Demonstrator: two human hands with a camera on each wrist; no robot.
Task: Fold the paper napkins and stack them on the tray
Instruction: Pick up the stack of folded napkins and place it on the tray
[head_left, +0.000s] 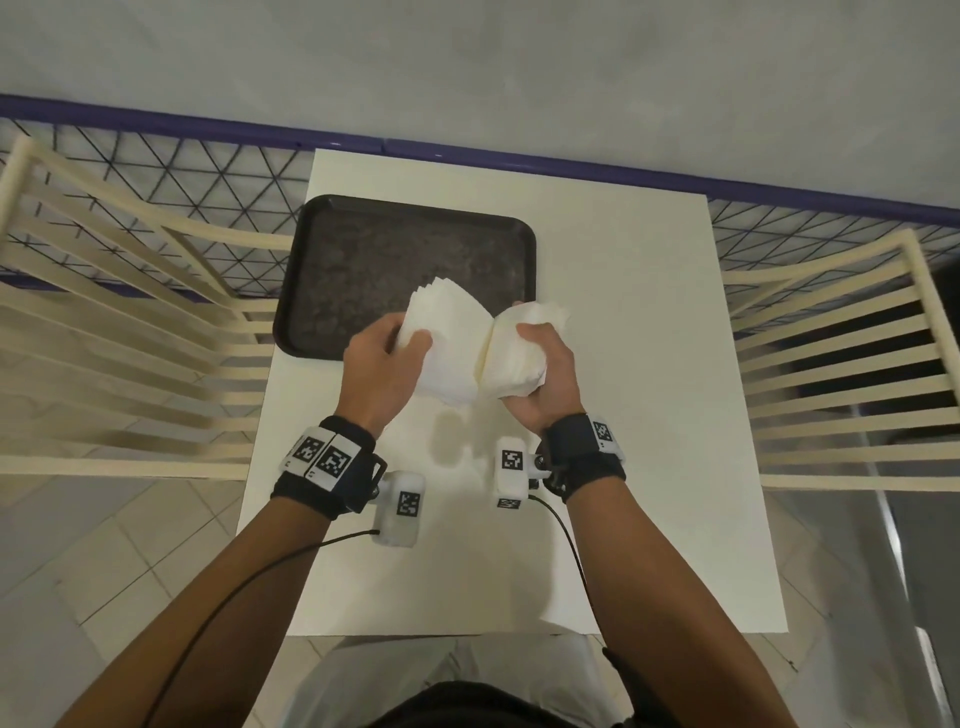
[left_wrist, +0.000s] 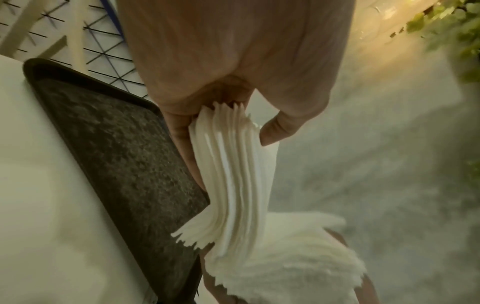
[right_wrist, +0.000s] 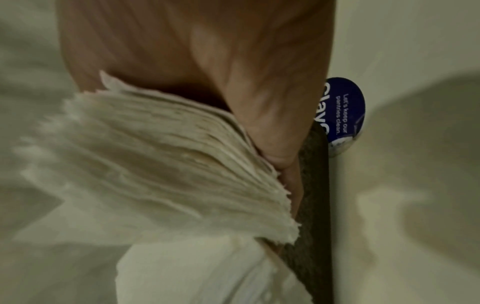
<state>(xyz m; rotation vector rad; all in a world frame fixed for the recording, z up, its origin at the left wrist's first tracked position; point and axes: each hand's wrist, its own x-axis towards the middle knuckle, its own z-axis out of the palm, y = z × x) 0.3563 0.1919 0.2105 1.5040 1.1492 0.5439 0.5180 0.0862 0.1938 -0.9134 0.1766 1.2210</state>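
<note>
A thick stack of white paper napkins (head_left: 452, 343) is held in the air above the white table (head_left: 623, 364), just in front of the dark tray (head_left: 363, 260). The stack is bent open like a book. My left hand (head_left: 387, 358) grips its left half, thumb on top, as the left wrist view shows with the fanned napkin edges (left_wrist: 233, 164). My right hand (head_left: 545, 364) grips the right half (right_wrist: 168, 164), fingers curled round it. The tray (left_wrist: 116, 154) holds nothing.
Cream slatted chairs (head_left: 130, 338) stand left and right (head_left: 841, 374) of the table. A black wire mesh fence with a purple rail (head_left: 571, 166) runs behind it. A blue round sticker (right_wrist: 345, 111) lies on the table beside the tray edge.
</note>
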